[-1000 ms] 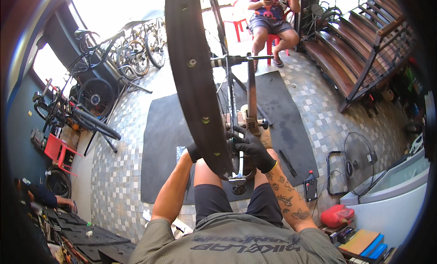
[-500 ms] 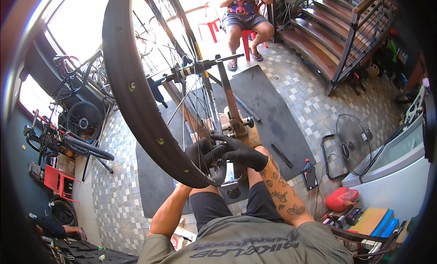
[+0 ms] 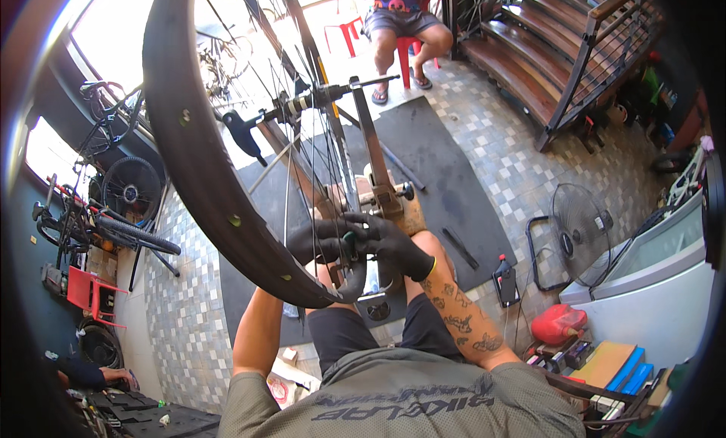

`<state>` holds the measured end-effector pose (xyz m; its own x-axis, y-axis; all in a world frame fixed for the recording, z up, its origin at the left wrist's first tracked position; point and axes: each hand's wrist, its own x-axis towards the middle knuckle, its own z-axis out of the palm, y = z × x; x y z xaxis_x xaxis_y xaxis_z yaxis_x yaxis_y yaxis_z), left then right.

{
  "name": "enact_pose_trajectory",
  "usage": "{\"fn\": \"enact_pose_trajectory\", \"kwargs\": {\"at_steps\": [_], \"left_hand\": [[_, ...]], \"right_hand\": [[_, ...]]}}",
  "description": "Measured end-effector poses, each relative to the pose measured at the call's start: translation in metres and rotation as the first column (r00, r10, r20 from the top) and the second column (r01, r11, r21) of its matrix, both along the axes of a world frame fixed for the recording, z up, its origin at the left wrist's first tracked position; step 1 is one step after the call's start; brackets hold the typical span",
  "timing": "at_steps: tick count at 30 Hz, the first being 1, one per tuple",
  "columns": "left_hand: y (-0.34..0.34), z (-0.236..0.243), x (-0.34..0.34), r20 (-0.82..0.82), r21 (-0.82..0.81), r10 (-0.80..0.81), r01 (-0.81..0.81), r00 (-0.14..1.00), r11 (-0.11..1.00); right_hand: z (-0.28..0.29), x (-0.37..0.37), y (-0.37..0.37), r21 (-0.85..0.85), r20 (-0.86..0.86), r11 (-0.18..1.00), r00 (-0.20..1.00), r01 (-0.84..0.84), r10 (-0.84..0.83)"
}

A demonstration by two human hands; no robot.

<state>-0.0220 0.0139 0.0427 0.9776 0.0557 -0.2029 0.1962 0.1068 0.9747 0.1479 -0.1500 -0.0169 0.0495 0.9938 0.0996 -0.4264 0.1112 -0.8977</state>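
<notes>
A bicycle wheel with a wide black rim (image 3: 198, 166) stands upright in a truing stand (image 3: 366, 136), its hub (image 3: 302, 104) held on an axle between the arms. Both my hands wear black gloves and meet among the spokes near the lower rim. My left hand (image 3: 311, 240) is closed, its fingers reaching through the spokes; what they grip is hidden. My right hand (image 3: 399, 246) comes from the other side, its fingers pinched at a spoke around a small dark green spoke wrench (image 3: 349, 243), which is partly covered by the glove.
A dark mat (image 3: 454, 188) lies under the stand, with thin black strips (image 3: 460, 247) on it. A floor fan (image 3: 581, 230), a phone (image 3: 506, 284) and a red container (image 3: 558, 325) are to the right. A seated person (image 3: 404, 37) is ahead, near wooden stairs (image 3: 522, 60). Bicycles (image 3: 125, 211) stand left.
The wheel and stand appear shifted slightly left and up in view, and the rim leans more to the left. My hands stay together at the spokes, with fingers slightly rearranged around the green wrench.
</notes>
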Motion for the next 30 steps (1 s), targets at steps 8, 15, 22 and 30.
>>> {"fn": "enact_pose_trajectory", "kwargs": {"at_steps": [8, 15, 22, 30], "left_hand": [[-0.014, -0.015, 0.002, 0.100, 0.166, 0.232, -0.246, 0.968, 0.955], [-0.044, -0.013, 0.012, 0.213, 0.630, 0.452, -0.475, 0.866, 0.614], [-0.029, -0.007, 0.007, 0.044, 0.439, 0.561, -0.521, 0.826, 0.732], [-0.052, 0.011, 0.000, 0.218, 0.406, 0.444, -0.495, 0.869, 0.768]], "right_hand": [[-0.029, 0.003, 0.011, 0.019, -0.099, 0.996, 0.991, -0.085, 0.087], [-0.016, 0.015, -0.004, 0.054, 0.039, 0.997, 0.998, 0.054, -0.057], [-0.016, 0.014, 0.007, 0.033, 0.090, 0.986, 0.982, 0.164, -0.167], [-0.017, 0.006, 0.018, -0.009, -0.046, 0.845, 0.844, 0.535, -0.535]]}}
